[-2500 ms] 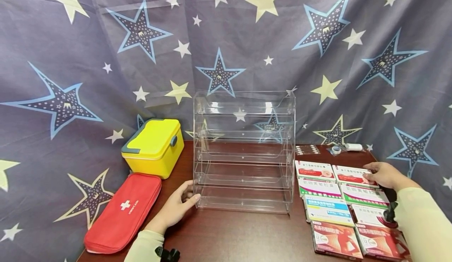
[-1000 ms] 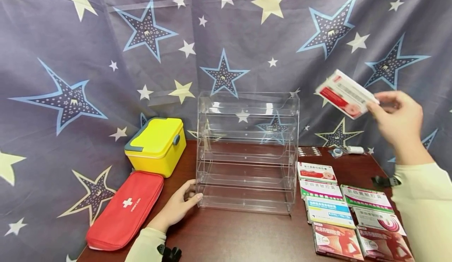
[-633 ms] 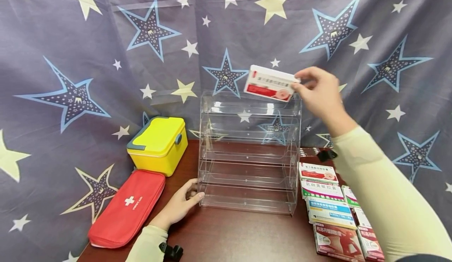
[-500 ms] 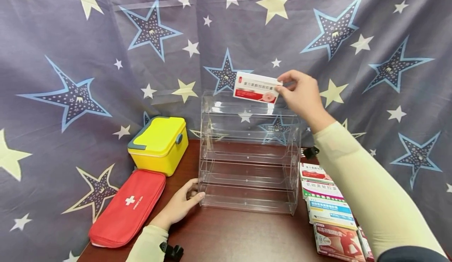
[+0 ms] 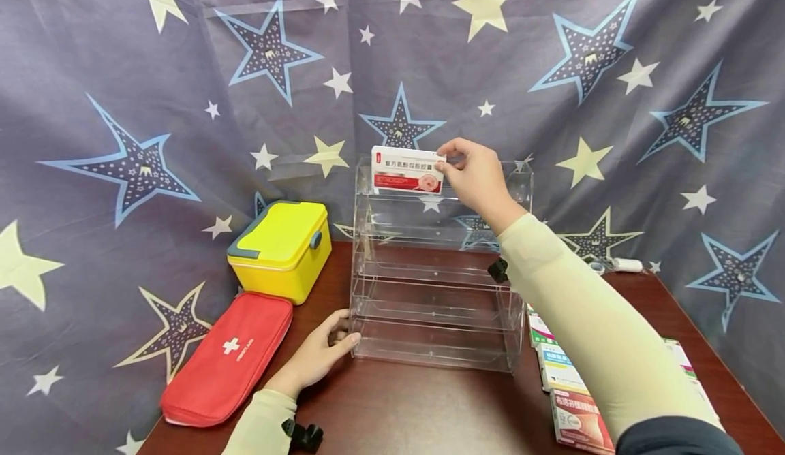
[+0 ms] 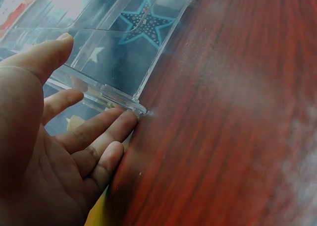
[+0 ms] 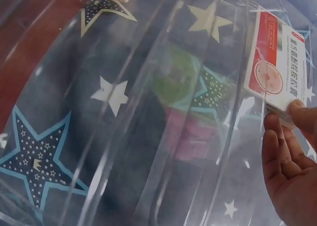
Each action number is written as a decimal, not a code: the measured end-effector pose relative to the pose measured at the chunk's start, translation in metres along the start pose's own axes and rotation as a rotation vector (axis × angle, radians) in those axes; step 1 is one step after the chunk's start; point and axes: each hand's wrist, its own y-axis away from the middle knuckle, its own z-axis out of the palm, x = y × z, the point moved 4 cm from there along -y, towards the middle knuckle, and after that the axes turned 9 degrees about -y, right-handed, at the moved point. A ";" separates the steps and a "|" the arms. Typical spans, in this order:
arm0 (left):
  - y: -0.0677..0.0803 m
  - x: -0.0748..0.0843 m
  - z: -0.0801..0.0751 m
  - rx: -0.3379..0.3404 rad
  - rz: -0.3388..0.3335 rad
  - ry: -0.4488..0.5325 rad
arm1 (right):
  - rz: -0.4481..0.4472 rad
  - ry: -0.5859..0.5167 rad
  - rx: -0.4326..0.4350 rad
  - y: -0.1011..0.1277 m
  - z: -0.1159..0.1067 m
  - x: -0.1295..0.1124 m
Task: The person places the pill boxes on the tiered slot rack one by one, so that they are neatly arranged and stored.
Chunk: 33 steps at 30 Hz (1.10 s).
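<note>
Table (image 5: 454, 411) with rack (image 5: 429, 355), pouch (image 5: 223, 366), cartons (image 5: 579, 417)

Left hand (image 6: 54, 146), fingertips (image 6: 129, 119) touching corner of clear rack (image 6: 106, 52); reddish-brown tabletop (image 6: 223, 117) alongside; blue-edged star (image 6: 145, 24) showing through rack.

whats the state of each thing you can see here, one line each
clear rack, standing upright
white-and-red box, on edge at the rack's top tier; can't tell if it rests there
right hand, pinching that box
left hand, touching the rack's lower left side
yellow box, lid down
red pouch, lying flat; zip unclear
medicine boxes, lying flat, partly hidden
</note>
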 end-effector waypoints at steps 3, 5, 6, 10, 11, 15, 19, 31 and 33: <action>0.000 0.001 0.000 -0.002 0.003 0.000 | 0.004 0.002 0.004 0.000 0.005 0.000; 0.000 0.001 0.000 -0.003 0.005 0.000 | 0.006 0.001 0.003 -0.001 0.007 0.000; 0.000 0.001 0.001 -0.004 0.007 0.000 | 0.007 0.000 0.002 -0.001 0.008 0.000; -0.001 0.000 0.001 -0.011 0.014 0.003 | -0.011 -0.005 -0.005 0.000 0.011 -0.002; -0.001 0.001 0.001 -0.011 0.015 0.003 | -0.017 -0.005 -0.006 0.000 0.011 -0.003; 0.000 0.000 0.002 -0.014 0.011 0.006 | -0.039 -0.013 -0.011 0.001 0.014 -0.002; 0.000 0.000 0.002 -0.016 0.001 0.003 | -0.030 -0.020 -0.035 0.002 0.016 0.000; 0.000 -0.001 0.002 -0.007 -0.016 0.010 | -0.031 -0.012 -0.052 0.003 0.018 0.000; 0.000 -0.001 0.002 -0.005 -0.014 0.011 | -0.036 -0.018 -0.056 0.003 0.019 0.000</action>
